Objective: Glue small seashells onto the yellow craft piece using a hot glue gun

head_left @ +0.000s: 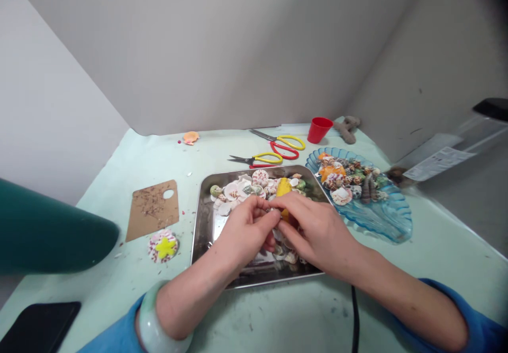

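Note:
A steel tray (203, 220) holds several seashells (242, 188) and a yellow piece (283, 186). Over the tray's middle, my left hand (245, 231) and my right hand (313, 228) meet fingertip to fingertip. Both pinch closed on a small item between them, too hidden to name. A pale bangle (153, 325) circles my left wrist.
A blue shell-shaped glass dish (381, 218) of shells lies right of the tray. Two pairs of scissors (278, 149), a red cup (318, 129) and an orange shell (191, 137) lie behind. A brown card (153, 210), a yellow-star shell (163, 246), a dark green object (47, 234) and a black device (37, 325) are left.

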Demonstrator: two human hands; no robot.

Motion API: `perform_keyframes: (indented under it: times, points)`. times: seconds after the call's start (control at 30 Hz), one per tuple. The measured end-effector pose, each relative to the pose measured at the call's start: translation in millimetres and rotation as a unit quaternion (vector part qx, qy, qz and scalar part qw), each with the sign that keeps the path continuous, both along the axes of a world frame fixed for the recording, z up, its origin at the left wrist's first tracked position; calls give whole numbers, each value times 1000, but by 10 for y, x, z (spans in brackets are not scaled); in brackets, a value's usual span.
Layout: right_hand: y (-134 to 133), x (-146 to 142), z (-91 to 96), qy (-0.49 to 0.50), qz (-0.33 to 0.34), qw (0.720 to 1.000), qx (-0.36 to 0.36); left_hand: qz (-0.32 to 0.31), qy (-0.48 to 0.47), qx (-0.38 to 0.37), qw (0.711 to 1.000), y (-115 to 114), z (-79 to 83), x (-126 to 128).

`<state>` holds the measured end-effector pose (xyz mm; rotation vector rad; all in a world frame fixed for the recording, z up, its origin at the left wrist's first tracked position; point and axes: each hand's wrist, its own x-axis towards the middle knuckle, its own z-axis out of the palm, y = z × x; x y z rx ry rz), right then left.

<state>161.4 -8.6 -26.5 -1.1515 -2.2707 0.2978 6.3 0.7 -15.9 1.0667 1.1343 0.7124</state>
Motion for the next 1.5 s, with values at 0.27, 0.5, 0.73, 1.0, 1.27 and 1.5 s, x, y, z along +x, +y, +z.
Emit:
perform_keyframes:
  times: [0.27,0.5,0.73,1.0,1.27,1.5]
  points:
    - [18,2,-13,3,-1,1000,-5,9,-5,-8,1000,-13,14,5]
    - [8,-1,-6,7,2,1000,-5,4,-7,-13,1000,-2,18,1]
    - [9,7,-11,5,3,1000,-7,-5,0,-23,1000,5,17,-6]
    - [7,7,-9,18,3,1000,-6,7,6,-3,1000,-15,25,7]
    - [10,5,-15,21,0,1000,3,11,-5,1,1000,-3,11,3]
    - [14,14,-30,26,7,1000,3,5,-14,3,1000,5,-4,-3]
